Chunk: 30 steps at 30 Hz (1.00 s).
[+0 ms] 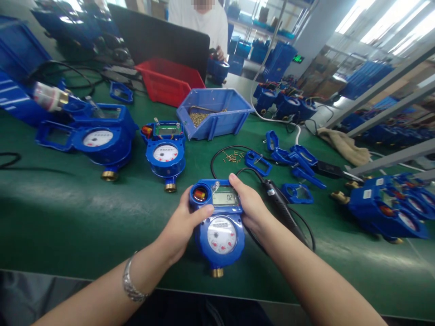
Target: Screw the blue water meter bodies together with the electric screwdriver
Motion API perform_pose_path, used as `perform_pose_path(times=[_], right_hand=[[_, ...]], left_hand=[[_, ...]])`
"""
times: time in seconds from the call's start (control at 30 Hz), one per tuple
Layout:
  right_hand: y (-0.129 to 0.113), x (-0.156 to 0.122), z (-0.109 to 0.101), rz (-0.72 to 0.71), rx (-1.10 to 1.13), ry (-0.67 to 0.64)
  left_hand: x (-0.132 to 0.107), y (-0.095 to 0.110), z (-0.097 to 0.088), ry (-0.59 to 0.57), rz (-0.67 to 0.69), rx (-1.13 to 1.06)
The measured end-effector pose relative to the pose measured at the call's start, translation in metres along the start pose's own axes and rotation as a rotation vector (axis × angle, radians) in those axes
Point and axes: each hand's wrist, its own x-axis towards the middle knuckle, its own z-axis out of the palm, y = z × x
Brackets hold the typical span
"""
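Between my two hands is a blue water meter (220, 234) with a white dial, a small lit display and a brass pipe end pointing at me. My left hand (181, 224) is closed on its left side, the thumb lying across the body below the round battery opening. On the right, my right hand (249, 201) grips the edge by the display, thumb on top; its other fingers are hidden underneath. A black electric screwdriver (283, 210) with a cable lies just right of my right hand. Left of the held meter stands another water meter (165, 154) with its electronics uncovered.
A blue bin (217, 122) of brass screws and a red bin (166, 83) stand behind. Loose screws (233, 157) and blue cover frames (258, 164) lie on the green mat. More meters (387, 206) are at right, one (102, 138) at left. A person (204, 31) sits opposite, beyond a dark screen.
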Motion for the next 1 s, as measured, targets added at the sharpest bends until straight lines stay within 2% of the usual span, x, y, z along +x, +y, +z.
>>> perform_pose_path(times=[0.1, 0.17, 0.33, 0.4, 0.53, 0.63, 0.7, 0.87, 1.0], right_hand=[[0.004, 0.003, -0.003, -0.039, -0.035, -0.006], [0.006, 0.003, -0.004, -0.078, -0.063, -0.007], [-0.006, -0.026, -0.012, -0.258, -0.159, -0.014], [-0.017, -0.046, -0.02, -0.373, -0.243, -0.042], [-0.029, -0.078, -0.039, -0.689, -0.719, -0.229], [-0.018, -0.085, -0.047, -0.867, -1.026, -0.258], [-0.004, -0.084, -0.049, -0.93, -1.107, -0.229], [0.029, -0.077, -0.049, -1.04, -1.176, -0.16], [0.041, -0.074, -0.051, -1.14, -1.217, -0.134]], left_hand=[[-0.002, -0.005, 0.008, 0.071, -0.001, -0.05], [0.0, -0.005, 0.012, 0.062, 0.023, -0.058], [0.002, 0.011, 0.01, -0.152, 0.103, 0.096], [-0.002, 0.024, 0.005, -0.238, 0.216, 0.299], [-0.012, 0.041, -0.007, -0.423, 0.707, 0.877], [-0.011, 0.037, -0.015, -0.531, 0.953, 1.117], [-0.005, 0.028, -0.023, -0.534, 1.07, 1.189], [0.013, 0.008, -0.044, -0.466, 1.243, 1.251], [0.013, 0.007, -0.056, -0.433, 1.232, 1.344]])
